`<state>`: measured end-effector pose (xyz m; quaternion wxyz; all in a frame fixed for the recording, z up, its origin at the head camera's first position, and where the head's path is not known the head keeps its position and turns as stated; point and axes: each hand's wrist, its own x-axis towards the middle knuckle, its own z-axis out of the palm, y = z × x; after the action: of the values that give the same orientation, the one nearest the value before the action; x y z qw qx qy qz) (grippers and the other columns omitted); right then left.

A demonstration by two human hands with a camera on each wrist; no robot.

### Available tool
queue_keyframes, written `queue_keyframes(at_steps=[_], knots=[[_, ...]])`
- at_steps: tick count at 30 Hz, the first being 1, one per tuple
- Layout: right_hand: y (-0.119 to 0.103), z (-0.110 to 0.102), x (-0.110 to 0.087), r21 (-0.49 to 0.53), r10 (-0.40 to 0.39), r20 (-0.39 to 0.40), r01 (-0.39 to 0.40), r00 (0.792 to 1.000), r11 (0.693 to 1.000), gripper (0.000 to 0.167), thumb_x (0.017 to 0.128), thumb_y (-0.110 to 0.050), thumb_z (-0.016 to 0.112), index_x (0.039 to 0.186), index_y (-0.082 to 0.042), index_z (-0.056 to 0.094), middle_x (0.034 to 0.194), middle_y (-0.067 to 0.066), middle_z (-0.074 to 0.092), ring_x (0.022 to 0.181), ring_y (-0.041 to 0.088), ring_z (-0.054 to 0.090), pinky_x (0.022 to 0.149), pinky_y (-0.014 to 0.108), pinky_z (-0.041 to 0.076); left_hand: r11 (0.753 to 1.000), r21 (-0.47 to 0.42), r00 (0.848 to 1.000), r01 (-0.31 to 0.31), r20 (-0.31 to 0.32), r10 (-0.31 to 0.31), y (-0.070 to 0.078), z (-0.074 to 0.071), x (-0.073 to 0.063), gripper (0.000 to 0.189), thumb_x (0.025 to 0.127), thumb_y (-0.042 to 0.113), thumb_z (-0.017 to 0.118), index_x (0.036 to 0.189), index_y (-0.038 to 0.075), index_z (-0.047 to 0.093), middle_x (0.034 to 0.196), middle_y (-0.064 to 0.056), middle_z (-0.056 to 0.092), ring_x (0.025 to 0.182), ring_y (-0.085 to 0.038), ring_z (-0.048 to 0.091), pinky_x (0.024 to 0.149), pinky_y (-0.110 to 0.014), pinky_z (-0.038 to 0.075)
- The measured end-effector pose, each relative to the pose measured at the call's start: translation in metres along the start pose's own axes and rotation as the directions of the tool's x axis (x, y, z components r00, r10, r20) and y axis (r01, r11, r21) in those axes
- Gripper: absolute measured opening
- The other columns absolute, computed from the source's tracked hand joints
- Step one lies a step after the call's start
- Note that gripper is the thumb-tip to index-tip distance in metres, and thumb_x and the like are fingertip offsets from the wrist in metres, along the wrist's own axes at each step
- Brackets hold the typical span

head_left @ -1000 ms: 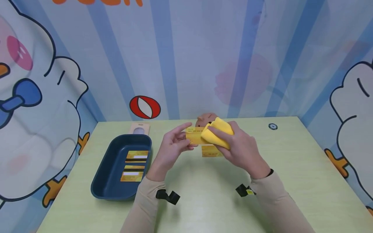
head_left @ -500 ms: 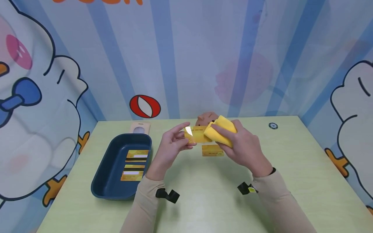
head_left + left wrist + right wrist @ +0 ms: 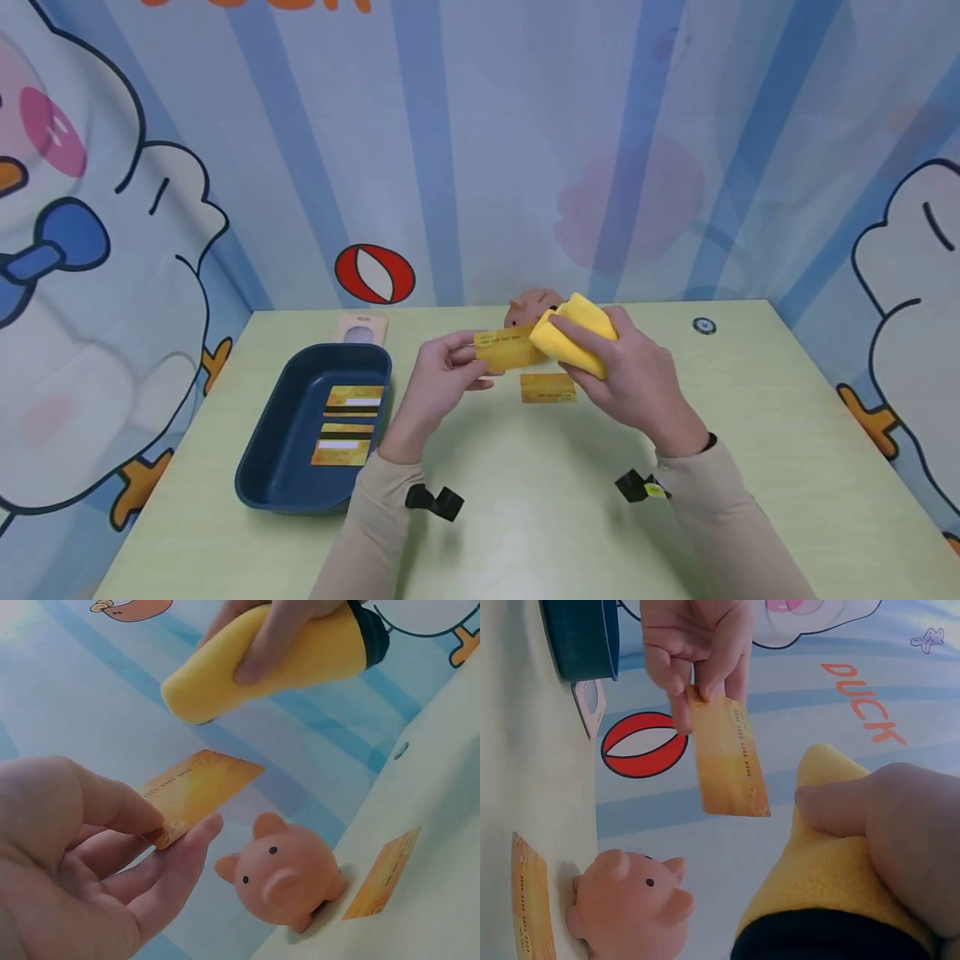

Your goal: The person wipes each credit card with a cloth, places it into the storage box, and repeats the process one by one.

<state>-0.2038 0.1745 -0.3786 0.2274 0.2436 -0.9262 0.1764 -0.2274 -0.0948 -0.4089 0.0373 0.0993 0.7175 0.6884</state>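
Note:
In the head view my left hand [image 3: 444, 377] pinches a gold bank card [image 3: 498, 348] by its left end, thumb in front, and holds it up over the table. My right hand [image 3: 628, 367] grips a folded yellow cloth [image 3: 572, 335] just right of the card. Both wrist views show a gap between the cloth [image 3: 255, 671] and the card [image 3: 726, 765]. A dark part shows at one end of the cloth. Below the raised card, a second gold card [image 3: 548, 388] lies on the table with its numbered side up.
A pink piggy bank [image 3: 289, 870] stands behind the hands. At left is a dark blue tray [image 3: 273, 450] holding two gold cards [image 3: 342, 446], stripe side up. A beige flat piece [image 3: 362, 328] lies behind it; a small round disc [image 3: 703, 325] lies back right.
The right hand and cloth have drawn right and slightly up along the card, baring more of its face. The card has tilted, its right end higher. The left hand stays nearly in place.

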Motion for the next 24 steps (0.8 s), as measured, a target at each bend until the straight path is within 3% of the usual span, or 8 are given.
queue_keyframes(at_steps=[5,11,18,24], knots=[[-0.0005,-0.0012,-0.0002,0.006,-0.004,-0.014,0.005,1.0,1.0,0.061,0.092,-0.029,0.082,0.149,-0.031,0.061,0.127,0.024,0.056,0.084,0.03,0.063,0.054,0.047,0.056,0.999,0.047,0.998,-0.014,-0.059,0.017,-0.0042,0.0036,0.0011,0.027,0.102,-0.001,0.063,0.127,0.0,0.073,0.118,-0.016,0.077,0.102,-0.035,0.076,0.082,-0.033,0.065],[-0.0006,-0.0019,-0.0001,0.016,-0.013,-0.03,0.014,0.999,1.0,0.062,0.091,-0.029,0.083,0.148,-0.031,0.062,0.126,0.023,0.057,0.085,0.03,0.063,0.054,0.047,0.056,0.995,0.076,0.992,-0.062,-0.107,0.07,-0.0043,0.0082,0.0009,0.023,0.101,0.0,0.065,0.119,0.003,0.079,0.113,-0.013,0.078,0.101,-0.024,0.075,0.088,-0.033,0.063],[-0.0012,-0.0019,0.0,0.018,-0.02,-0.03,0.02,0.999,1.0,0.063,0.09,-0.028,0.084,0.149,-0.03,0.062,0.125,0.023,0.056,0.086,0.03,0.062,0.055,0.048,0.057,0.994,0.038,0.987,-0.104,-0.117,0.107,-0.0048,0.0088,0.0011,0.023,0.1,-0.006,0.063,0.112,0.001,0.081,0.134,-0.009,0.071,0.11,-0.026,0.073,0.092,-0.034,0.062],[-0.0012,-0.0021,-0.0001,0.019,-0.009,-0.022,0.01,1.0,1.0,0.063,0.091,-0.03,0.083,0.149,-0.031,0.061,0.126,0.023,0.056,0.086,0.03,0.061,0.055,0.048,0.057,0.994,-0.003,0.991,-0.112,-0.07,0.112,-0.0084,0.0088,0.0024,0.021,0.101,-0.003,0.065,0.117,0.001,0.078,0.128,-0.015,0.071,0.103,-0.029,0.077,0.087,-0.038,0.064]])
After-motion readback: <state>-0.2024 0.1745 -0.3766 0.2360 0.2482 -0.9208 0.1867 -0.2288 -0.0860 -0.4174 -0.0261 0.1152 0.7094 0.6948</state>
